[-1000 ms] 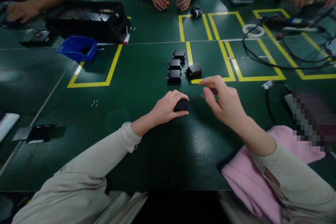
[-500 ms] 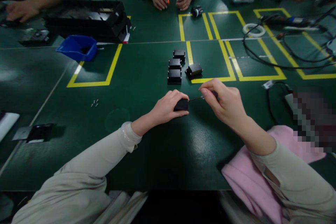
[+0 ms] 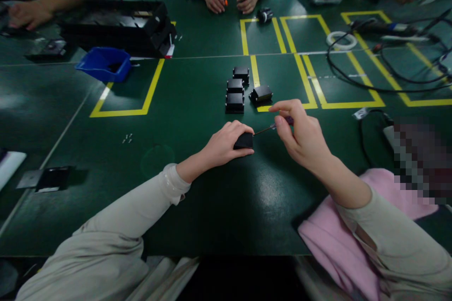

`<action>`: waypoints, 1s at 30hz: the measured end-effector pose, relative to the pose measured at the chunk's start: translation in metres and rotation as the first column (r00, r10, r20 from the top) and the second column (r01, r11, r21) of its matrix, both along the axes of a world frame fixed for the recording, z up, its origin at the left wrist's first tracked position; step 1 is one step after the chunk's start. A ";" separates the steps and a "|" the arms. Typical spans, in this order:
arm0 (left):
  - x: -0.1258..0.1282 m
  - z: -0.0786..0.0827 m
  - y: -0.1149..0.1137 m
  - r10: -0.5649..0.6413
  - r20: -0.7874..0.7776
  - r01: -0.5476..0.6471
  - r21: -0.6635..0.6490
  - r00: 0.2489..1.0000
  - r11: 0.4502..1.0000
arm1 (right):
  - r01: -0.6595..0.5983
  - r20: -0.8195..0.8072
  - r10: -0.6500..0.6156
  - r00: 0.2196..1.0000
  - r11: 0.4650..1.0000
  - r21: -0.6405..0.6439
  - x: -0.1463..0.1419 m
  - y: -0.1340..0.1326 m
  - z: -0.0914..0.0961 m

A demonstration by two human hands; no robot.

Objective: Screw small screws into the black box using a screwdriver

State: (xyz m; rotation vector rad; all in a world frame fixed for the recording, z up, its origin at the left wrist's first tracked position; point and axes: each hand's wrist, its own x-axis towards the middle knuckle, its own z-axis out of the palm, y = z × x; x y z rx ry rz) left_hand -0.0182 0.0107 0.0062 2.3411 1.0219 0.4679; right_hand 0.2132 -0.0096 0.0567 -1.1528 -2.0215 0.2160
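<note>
My left hand (image 3: 226,145) is closed around a small black box (image 3: 244,141), thumb on the near side and fingers over the far side, on the green table. In my right hand (image 3: 300,127) is a screwdriver (image 3: 273,126), gripped by its dark handle, with my index finger stretched along above it. The shaft slants down to the left, and its tip meets the box's right end near the upper corner. Any screw at the tip is too small to see. Beyond my hands stand several similar black boxes (image 3: 235,99), one (image 3: 261,94) apart to the right.
Several small screws (image 3: 127,138) lie to the left. Further back are a blue scoop-shaped bin (image 3: 106,64) and black trays (image 3: 116,28). A pink cloth (image 3: 335,240) lies under my right forearm. Black cables (image 3: 381,88) spread at the right. Co-workers' hands (image 3: 216,0) rest across the table.
My right hand has raised the screwdriver's handle slightly, so the shaft slopes more steeply. My index finger has lifted from the handle. My left hand and the box have stayed put.
</note>
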 end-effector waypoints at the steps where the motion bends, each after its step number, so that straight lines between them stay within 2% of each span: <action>1: 0.000 0.000 0.000 0.001 0.002 -0.001 0.001 1.000 1.000 | -0.002 0.001 0.002 1.000 1.000 -0.004 0.000 0.000 0.000; 15: 0.000 0.001 -0.001 -0.002 0.005 0.002 0.001 1.000 1.000 | 0.000 0.038 -0.002 0.999 0.999 0.041 0.001 0.000 0.002; 22: 0.000 0.001 0.000 0.003 -0.002 -0.003 -0.009 1.000 1.000 | 0.013 0.012 -0.013 1.000 1.000 -0.004 0.000 0.000 0.002; 30: 0.000 -0.001 0.000 -0.008 0.003 0.008 0.007 1.000 1.000 | 0.002 0.014 -0.003 1.000 1.000 0.021 0.000 0.000 0.001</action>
